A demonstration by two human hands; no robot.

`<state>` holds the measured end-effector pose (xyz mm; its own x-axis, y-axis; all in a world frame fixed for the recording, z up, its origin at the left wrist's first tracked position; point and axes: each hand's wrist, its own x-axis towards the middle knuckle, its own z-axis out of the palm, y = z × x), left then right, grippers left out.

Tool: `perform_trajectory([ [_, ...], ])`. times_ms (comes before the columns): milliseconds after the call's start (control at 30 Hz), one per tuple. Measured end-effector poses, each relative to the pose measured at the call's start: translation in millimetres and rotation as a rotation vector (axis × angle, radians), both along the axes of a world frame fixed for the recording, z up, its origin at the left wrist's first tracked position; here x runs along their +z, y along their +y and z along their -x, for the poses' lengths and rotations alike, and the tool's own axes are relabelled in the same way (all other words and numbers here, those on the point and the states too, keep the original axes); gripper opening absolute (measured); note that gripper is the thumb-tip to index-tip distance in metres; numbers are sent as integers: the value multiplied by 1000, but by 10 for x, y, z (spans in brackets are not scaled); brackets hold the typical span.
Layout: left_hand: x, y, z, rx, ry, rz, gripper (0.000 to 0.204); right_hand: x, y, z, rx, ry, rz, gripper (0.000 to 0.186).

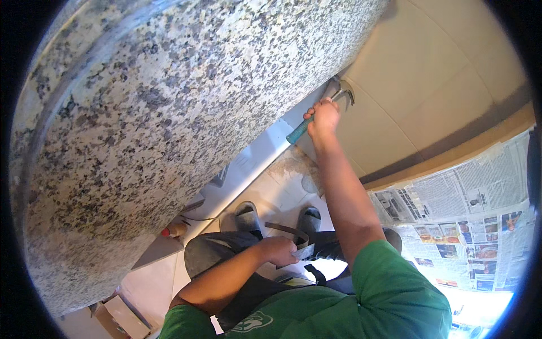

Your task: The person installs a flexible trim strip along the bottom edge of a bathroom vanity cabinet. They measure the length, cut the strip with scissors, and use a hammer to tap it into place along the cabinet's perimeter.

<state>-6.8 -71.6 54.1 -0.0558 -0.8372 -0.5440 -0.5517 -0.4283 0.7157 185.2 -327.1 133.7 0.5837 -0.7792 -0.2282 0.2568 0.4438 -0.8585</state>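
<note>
My right hand (326, 117) is closed around the teal handle of a claw hammer (301, 130). The arm reaches far forward, and the hammer's metal head is near the tiled wall (406, 96), beside the edge of a speckled granite slab (169, 107). Close to my lap, my left hand (279, 251) is closed on a bent flat strip (304, 252), brown on one part and silvery on another. Its exact kind I cannot make out, and my fingers hide part of it.
The granite slab fills the left side above floor level. Newspaper sheets (468, 220) cover a surface at the right, below a wooden edge (451, 161). A red-capped bottle (177, 230) lies under the slab, and a cardboard box (121, 316) stands at lower left. My sandalled feet (247, 217) are on the floor.
</note>
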Motion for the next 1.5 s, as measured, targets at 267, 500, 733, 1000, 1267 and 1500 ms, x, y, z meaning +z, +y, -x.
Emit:
perform_trajectory([
  [267, 87, -15, -12, 6, -23, 35, 46, 81, -27, 135, -5, -10, -70, 11],
  [500, 16, -98, -64, -2, -14, 61, 46, 294, -284, 1418, 306, 28, -95, 13],
  [733, 290, -33, 185, 11, -4, 178, 46, 1933, 113, 2642, 435, 47, 522, 16],
  [1000, 1003, 57, 642, 80, -97, 456, 43, 3835, 1031, 2237, 526, 67, 1585, 20],
  [1267, 1086, 206, 1120, 295, -194, 632, 43, 4323, 2393, 1128, 575, 52, 2130, 29],
  [1500, 810, 255, 1114, 293, -190, 680, 41, 4272, 3033, 786, 690, 88, 2136, 31],
])
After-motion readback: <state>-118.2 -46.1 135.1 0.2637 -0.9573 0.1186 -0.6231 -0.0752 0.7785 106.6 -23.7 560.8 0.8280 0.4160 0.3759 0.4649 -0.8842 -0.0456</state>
